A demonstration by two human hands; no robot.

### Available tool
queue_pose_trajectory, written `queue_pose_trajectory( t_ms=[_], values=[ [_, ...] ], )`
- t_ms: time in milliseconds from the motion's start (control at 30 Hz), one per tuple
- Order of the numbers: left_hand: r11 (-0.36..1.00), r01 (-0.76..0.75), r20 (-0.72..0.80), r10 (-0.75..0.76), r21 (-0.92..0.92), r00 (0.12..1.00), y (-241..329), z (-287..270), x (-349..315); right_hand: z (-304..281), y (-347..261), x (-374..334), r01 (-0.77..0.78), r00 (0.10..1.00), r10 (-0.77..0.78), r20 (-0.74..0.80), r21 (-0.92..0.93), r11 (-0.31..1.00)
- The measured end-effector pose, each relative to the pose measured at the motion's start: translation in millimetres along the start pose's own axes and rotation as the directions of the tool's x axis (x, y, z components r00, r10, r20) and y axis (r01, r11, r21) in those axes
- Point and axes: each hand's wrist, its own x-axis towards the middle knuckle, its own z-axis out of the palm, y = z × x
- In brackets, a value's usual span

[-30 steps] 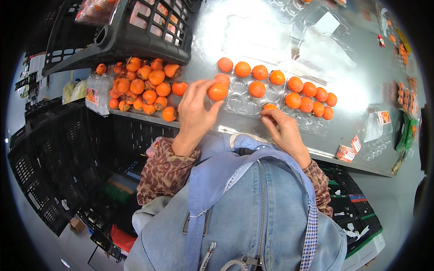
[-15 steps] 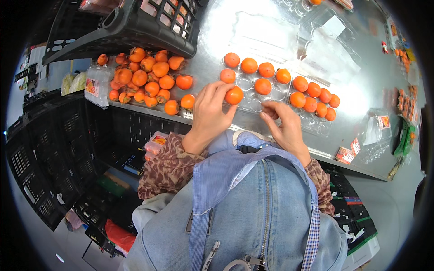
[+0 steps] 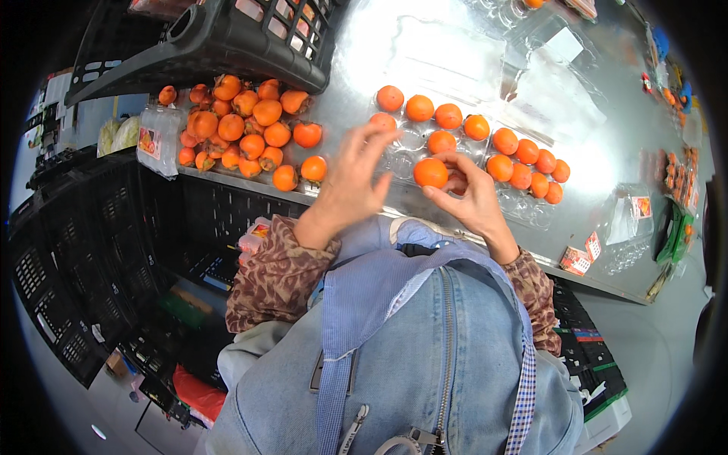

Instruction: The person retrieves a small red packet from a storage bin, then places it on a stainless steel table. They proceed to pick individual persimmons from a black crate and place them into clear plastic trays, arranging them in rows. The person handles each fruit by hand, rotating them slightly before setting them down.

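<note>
Over the near side of a clear plastic tray [image 3: 402, 168], my right hand [image 3: 476, 196] grips an orange persimmon [image 3: 431, 173] between thumb and fingers. Further persimmons sit in the tray: a row along its far side, one [image 3: 442, 142] in the middle, and one [image 3: 383, 121] at the left, partly behind my fingertips. Holding nothing, my left hand [image 3: 350, 178] hovers at the tray's left side, fingers apart and slightly blurred. To its left lies a heap of loose persimmons [image 3: 243, 125], with a single persimmon [image 3: 313, 168] nearest my hand.
A second clear tray with persimmons [image 3: 527, 152] adjoins on the right. A black crate [image 3: 250, 45] stands behind the heap. Clear packs with labels [image 3: 161, 140] lie at the table's left end, small printed cards [image 3: 576, 260] near the right front edge. Black crates [image 3: 83, 258] stand below left.
The persimmon in my left hand has passed to my right hand, ending further right and nearer me. My left hand has let go and drawn slightly left, its fingers spread.
</note>
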Motion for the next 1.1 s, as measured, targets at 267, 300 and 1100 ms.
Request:
queue_pose_trajectory(
  t_ms=[267,300,1100],
  values=[
    [0.979,0.092,0.155,-0.121,0.183,0.98,-34,1,24,-3,4,-3,-0.083,0.994,0.048,0.101,0.376,0.923],
    [0.978,0.082,0.167,-0.115,0.192,0.979,-36,1,27,-2,3,-2,-0.086,0.992,0.044,0.117,0.38,0.921],
    [0.444,0.3,-0.003,-0.564,-0.844,0.826,-45,-3,-33,37,-12,78,0.339,0.932,-0.351,0.092,-0.561,0.755]
  ],
)
